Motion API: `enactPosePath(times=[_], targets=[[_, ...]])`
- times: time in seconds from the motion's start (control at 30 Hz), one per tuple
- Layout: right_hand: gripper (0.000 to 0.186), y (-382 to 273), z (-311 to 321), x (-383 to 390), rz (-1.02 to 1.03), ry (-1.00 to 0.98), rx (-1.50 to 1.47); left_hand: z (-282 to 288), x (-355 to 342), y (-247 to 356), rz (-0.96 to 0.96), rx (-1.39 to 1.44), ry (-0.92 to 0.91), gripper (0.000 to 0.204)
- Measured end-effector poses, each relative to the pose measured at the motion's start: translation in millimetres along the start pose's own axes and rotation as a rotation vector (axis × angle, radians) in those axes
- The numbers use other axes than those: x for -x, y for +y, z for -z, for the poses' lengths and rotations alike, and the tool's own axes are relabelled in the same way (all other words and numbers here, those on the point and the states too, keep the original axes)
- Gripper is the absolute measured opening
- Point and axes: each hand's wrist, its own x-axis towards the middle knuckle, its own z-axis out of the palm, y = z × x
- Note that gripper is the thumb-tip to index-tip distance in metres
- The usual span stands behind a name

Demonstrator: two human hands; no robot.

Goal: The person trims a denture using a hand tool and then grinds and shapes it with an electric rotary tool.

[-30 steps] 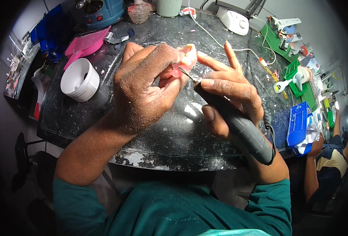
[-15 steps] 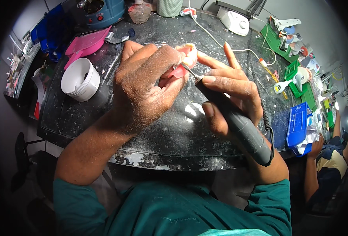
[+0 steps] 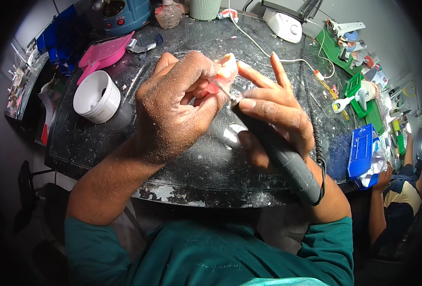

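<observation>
Pinched in my left hand (image 3: 173, 105) is a pink denture (image 3: 226, 71) with pale teeth along its upper edge. Its lower part is hidden by my fingers. My right hand (image 3: 282, 112) is closed around a black rotary handpiece (image 3: 280, 155), with two fingers stretched out toward the denture. The handpiece's thin metal bur is at the pink base, its tip blurred, so contact is hard to judge. A coiled black cord hangs beside my right wrist. Pale dust coats my left hand.
A white tub (image 3: 96, 97) and a pink dustpan (image 3: 107, 51) sit on the dusty black table (image 3: 196, 176) at left. A white control box (image 3: 283, 26) stands at the back. Green trays (image 3: 337, 50) and a blue bin (image 3: 362, 148) line the right, where another person's arm (image 3: 378, 209) shows.
The handpiece and my right hand have shifted slightly left and down. My left hand has turned the denture a little, and the bur sits lower on the pink base.
</observation>
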Motion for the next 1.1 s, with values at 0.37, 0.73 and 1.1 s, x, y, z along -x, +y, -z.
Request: enactPosePath(times=[0.37, 0.73, 1.1], targets=[[0.034, 0.0, -2.8, 1.6, -0.029, 0.032, 0.017, -2.7, 3.9, 3.4, 0.174, 0.109, 0.001, 0.023], [0.033, 0.9, -1.8, 2.0, -0.009, -0.006, 0.039, -3.4, 2.9, 6.3, 0.227, 0.220, -0.025, 0.017], [0.034, -1.6, 0.6, 0.5, -0.012, -0.032, 0.053, -1.4, -0.4, 12.7, 0.287, 0.214, -0.052, 0.016]])
